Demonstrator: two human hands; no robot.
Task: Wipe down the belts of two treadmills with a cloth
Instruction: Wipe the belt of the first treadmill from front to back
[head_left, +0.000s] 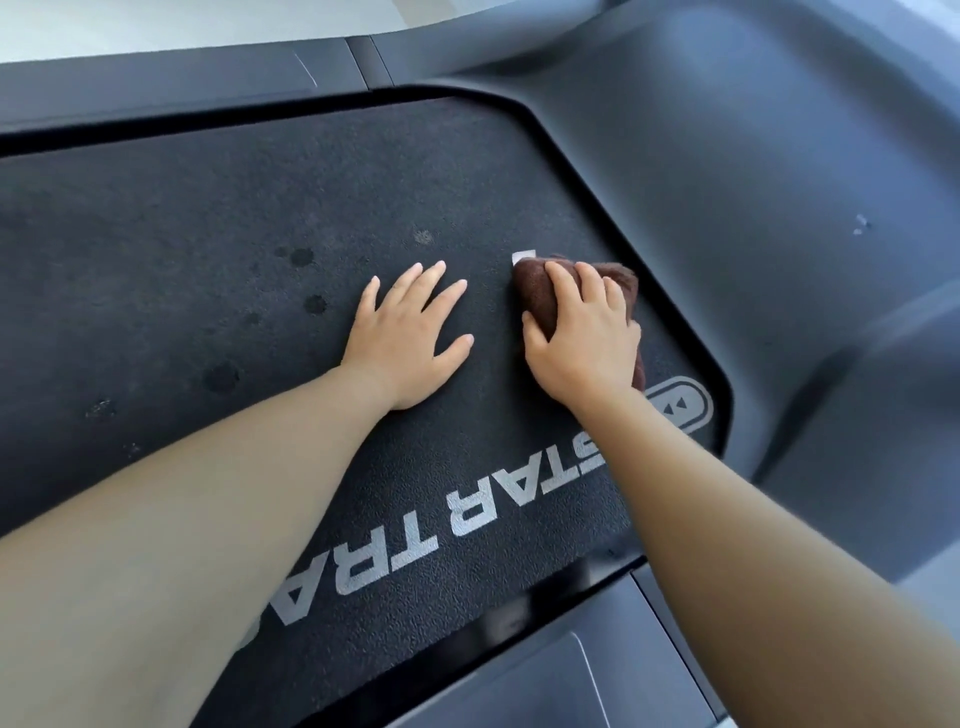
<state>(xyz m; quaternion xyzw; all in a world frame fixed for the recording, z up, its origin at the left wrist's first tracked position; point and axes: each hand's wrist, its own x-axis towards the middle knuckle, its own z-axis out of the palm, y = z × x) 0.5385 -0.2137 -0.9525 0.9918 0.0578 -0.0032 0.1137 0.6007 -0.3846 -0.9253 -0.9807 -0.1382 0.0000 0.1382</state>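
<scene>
A black textured treadmill belt with grey lettering fills most of the head view. My right hand presses a folded dark brown cloth onto the belt near its front right corner, fingers curled over the cloth. Most of the cloth is hidden under the hand. My left hand lies flat on the belt just left of it, fingers spread, holding nothing. Several dark damp spots mark the belt to the left of my hands.
The grey plastic motor cover curves around the belt's front and right. A grey side rail runs along the far edge, another side rail along the near edge. Pale floor shows beyond.
</scene>
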